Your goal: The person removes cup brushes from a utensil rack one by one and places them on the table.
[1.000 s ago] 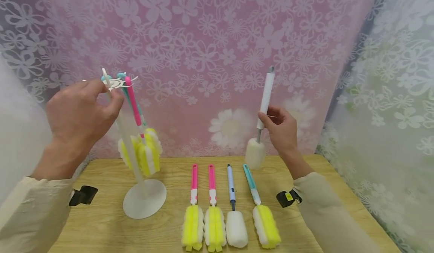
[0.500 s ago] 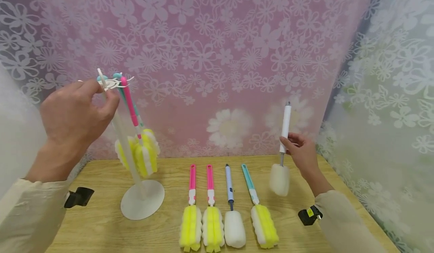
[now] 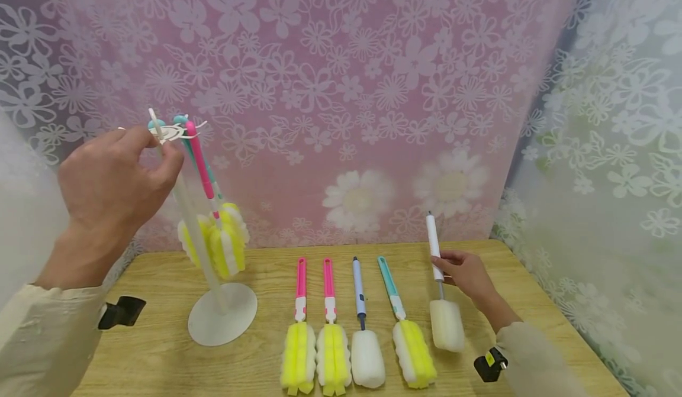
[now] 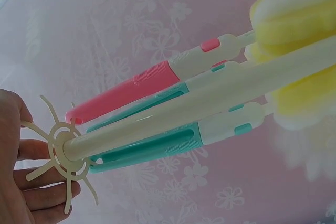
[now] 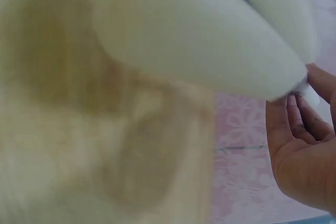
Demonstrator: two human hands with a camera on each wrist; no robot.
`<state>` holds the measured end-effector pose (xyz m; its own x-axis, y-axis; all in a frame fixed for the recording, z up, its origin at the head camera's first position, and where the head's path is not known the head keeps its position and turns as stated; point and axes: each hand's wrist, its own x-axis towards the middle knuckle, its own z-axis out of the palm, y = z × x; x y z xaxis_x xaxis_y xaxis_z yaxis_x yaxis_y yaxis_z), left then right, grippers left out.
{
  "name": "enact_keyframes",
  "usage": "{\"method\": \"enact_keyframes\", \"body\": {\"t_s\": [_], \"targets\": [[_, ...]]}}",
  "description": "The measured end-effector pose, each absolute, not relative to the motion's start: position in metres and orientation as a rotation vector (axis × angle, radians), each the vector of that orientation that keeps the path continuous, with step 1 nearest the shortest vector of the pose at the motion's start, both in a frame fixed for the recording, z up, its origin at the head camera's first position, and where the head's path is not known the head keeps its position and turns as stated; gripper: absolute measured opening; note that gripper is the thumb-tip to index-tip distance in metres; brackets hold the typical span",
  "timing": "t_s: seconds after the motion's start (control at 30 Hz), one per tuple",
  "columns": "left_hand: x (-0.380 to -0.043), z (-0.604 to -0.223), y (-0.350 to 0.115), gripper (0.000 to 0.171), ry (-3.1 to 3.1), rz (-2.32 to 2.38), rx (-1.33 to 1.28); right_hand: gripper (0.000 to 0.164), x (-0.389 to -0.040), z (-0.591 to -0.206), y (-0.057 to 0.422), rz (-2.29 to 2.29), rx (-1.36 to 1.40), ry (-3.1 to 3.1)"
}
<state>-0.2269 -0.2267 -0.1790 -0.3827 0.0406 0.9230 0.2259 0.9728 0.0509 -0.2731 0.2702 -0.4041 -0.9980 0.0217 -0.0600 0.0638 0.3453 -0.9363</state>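
Observation:
My left hand (image 3: 117,178) pinches the hooked top of a white stand (image 3: 222,320) between thumb and forefinger. From its ring of hooks hang a pink-handled bottle brush (image 4: 131,90) and two teal-handled ones (image 4: 152,150), with yellow-and-white sponge heads. Over at the right, my right hand (image 3: 469,276) pinches the white handle of a bottle brush (image 3: 446,326) near its lower end. That brush's white sponge head points down, slightly tilted, above the table by the right wrist view, where the sponge (image 5: 199,40) fills much of the top.
Side by side on the wooden table (image 3: 149,361) lie two pink-handled brushes (image 3: 298,355), a blue-handled brush with a white sponge (image 3: 367,358) and a teal-handled brush (image 3: 414,352). A flowered pink backdrop (image 3: 298,166) stands right behind the table's far edge.
The right hand has lowered the white-handled brush, first moving right and then down toward the table, right of the teal-handled brush. The left hand keeps its hold on the stand.

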Motion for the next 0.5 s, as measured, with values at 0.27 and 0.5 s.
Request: {"method": "enact_keyframes", "body": {"t_s": [0.27, 0.5], "targets": [[-0.227, -0.179, -0.226, 0.033, -1.943, -0.211, -0.195, 0.051, -0.270, -0.432, 0.265, -1.737, 0.179, 2.473], [-0.227, -0.179, -0.227, 0.032, -1.940, -0.207, -0.196, 0.048, -0.268, -0.443, 0.264, -1.657, 0.212, 2.483]]}}
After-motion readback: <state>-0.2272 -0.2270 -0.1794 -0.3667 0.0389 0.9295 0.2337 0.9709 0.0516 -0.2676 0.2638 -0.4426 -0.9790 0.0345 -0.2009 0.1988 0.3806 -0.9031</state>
